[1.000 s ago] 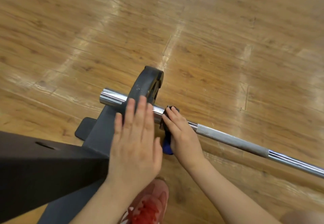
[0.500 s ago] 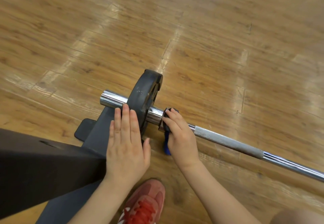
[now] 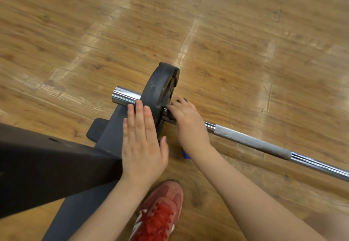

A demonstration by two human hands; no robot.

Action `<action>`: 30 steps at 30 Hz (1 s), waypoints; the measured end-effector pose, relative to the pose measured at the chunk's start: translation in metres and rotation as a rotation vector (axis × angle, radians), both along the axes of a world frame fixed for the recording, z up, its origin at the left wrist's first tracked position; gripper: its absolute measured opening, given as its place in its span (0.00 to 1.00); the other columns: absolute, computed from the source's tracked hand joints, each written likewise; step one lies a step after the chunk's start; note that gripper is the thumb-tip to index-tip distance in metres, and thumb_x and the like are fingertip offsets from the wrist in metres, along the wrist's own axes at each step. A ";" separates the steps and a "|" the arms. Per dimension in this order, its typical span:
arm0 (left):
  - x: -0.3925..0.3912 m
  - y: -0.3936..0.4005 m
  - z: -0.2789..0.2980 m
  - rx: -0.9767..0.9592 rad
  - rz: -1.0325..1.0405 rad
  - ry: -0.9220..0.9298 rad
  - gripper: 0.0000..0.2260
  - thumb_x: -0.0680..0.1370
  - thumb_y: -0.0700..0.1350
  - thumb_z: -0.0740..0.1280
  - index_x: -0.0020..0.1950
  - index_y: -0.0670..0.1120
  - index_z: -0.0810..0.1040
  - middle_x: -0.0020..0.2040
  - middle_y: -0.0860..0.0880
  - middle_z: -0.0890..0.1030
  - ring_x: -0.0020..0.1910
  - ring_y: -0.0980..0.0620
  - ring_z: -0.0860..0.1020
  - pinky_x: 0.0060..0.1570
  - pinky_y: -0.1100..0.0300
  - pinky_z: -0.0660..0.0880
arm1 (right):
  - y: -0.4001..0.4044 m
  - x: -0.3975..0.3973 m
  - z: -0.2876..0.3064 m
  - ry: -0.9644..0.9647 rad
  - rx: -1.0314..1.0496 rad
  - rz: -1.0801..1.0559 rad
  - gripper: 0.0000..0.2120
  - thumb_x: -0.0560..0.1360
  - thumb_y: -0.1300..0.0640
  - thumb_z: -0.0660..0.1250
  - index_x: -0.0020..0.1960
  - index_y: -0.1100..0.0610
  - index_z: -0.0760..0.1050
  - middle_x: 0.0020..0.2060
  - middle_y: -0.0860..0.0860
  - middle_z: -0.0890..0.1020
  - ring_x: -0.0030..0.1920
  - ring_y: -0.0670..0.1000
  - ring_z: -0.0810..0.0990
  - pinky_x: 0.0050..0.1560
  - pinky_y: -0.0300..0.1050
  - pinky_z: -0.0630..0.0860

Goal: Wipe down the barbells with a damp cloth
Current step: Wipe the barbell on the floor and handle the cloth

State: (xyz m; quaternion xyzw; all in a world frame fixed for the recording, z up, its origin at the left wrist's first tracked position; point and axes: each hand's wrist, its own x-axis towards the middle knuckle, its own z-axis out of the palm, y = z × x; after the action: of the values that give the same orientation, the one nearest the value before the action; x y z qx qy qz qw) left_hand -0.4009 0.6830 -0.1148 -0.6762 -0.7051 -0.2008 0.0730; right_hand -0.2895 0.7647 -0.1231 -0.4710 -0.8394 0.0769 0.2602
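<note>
Low over the floor [image 3: 226, 33], the barbell [image 3: 251, 141] is propped on a black stand [image 3: 111, 133]. Its shaft beside the plate [image 3: 160, 93] is gripped through a blue cloth [image 3: 186, 155] by the right hand [image 3: 188, 121] for wiping, while the plate is steadied by the flat, straight-fingered left hand [image 3: 141, 142].

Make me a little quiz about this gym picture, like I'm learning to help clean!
1. True or false: the left hand lies flat, fingers straight, by the plate.
2. What does the right hand grip on the bar? A) bottle B) cloth C) brush
3. What colour is the shoe?

Key: 1 true; 2 B; 3 red.
</note>
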 end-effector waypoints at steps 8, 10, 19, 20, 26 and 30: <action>0.001 0.000 0.001 0.014 -0.002 -0.020 0.35 0.76 0.48 0.57 0.76 0.34 0.46 0.76 0.34 0.50 0.76 0.37 0.49 0.75 0.48 0.46 | -0.023 0.035 -0.014 0.055 0.049 0.018 0.19 0.70 0.68 0.54 0.52 0.66 0.80 0.55 0.60 0.81 0.61 0.57 0.75 0.62 0.53 0.70; 0.003 -0.001 0.000 0.003 0.016 -0.021 0.35 0.76 0.48 0.57 0.76 0.34 0.46 0.76 0.34 0.50 0.76 0.36 0.49 0.75 0.47 0.45 | -0.024 0.036 -0.016 0.106 0.001 -0.100 0.20 0.71 0.68 0.52 0.56 0.69 0.78 0.58 0.64 0.79 0.62 0.58 0.72 0.64 0.50 0.66; 0.009 -0.004 -0.002 -0.009 0.017 -0.037 0.36 0.76 0.49 0.56 0.77 0.35 0.43 0.76 0.35 0.49 0.76 0.37 0.47 0.75 0.48 0.44 | -0.036 0.063 -0.012 0.106 -0.012 -0.352 0.24 0.66 0.66 0.51 0.53 0.67 0.80 0.53 0.62 0.82 0.53 0.62 0.81 0.60 0.46 0.67; 0.010 -0.004 -0.002 -0.008 0.017 -0.040 0.36 0.76 0.49 0.56 0.77 0.35 0.42 0.76 0.35 0.49 0.76 0.37 0.47 0.75 0.48 0.44 | -0.030 0.050 -0.007 0.130 -0.005 -0.322 0.24 0.66 0.67 0.51 0.54 0.68 0.80 0.53 0.63 0.82 0.53 0.62 0.81 0.61 0.46 0.68; 0.008 -0.005 -0.003 -0.004 0.015 -0.029 0.37 0.76 0.47 0.57 0.77 0.36 0.39 0.76 0.35 0.48 0.77 0.39 0.46 0.75 0.49 0.44 | -0.015 0.009 -0.013 -0.003 -0.056 -0.059 0.18 0.67 0.71 0.56 0.51 0.68 0.79 0.52 0.62 0.81 0.58 0.64 0.78 0.58 0.63 0.74; 0.008 -0.006 -0.003 0.011 0.007 -0.023 0.36 0.76 0.48 0.56 0.77 0.36 0.41 0.76 0.34 0.50 0.76 0.37 0.49 0.75 0.49 0.44 | -0.035 0.040 -0.024 -0.039 0.019 0.160 0.17 0.71 0.68 0.56 0.53 0.67 0.80 0.56 0.61 0.81 0.61 0.61 0.76 0.57 0.59 0.76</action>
State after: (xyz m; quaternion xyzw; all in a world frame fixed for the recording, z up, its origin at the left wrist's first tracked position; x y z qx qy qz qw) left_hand -0.3931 0.6767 -0.1174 -0.6709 -0.7071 -0.2123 0.0690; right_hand -0.2500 0.7298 -0.1470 -0.4013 -0.8800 0.0803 0.2412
